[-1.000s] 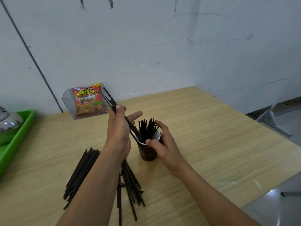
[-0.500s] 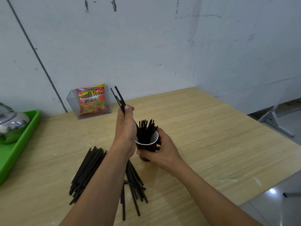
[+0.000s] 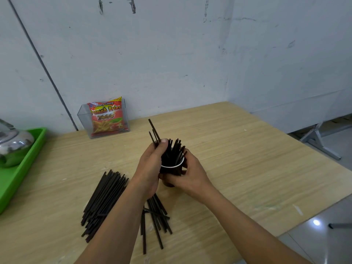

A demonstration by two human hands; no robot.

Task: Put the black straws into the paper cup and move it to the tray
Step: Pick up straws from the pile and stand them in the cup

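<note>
A dark paper cup (image 3: 172, 169) with a white inner rim stands at the middle of the wooden table, with several black straws (image 3: 176, 149) upright in it. My right hand (image 3: 187, 176) grips the cup from the right and front. My left hand (image 3: 152, 162) holds a few black straws (image 3: 153, 130) against the cup's left rim, their lower ends inside the cup and their tops sticking up past my fingers. A pile of loose black straws (image 3: 103, 199) lies on the table to the left, and more straws (image 3: 157, 214) lie under my left forearm. The green tray (image 3: 22, 168) sits at the far left.
A shiny metal kettle (image 3: 13, 143) stands in the green tray. A clear plastic box holding a red snack packet (image 3: 106, 119) stands against the wall at the back. The table's edge (image 3: 314, 214) runs along the right, with floor and a metal frame beyond.
My left hand has lowered its few straws into the cup, so they stand steeper and stick out less. My right hand has closed more fully round the cup.
</note>
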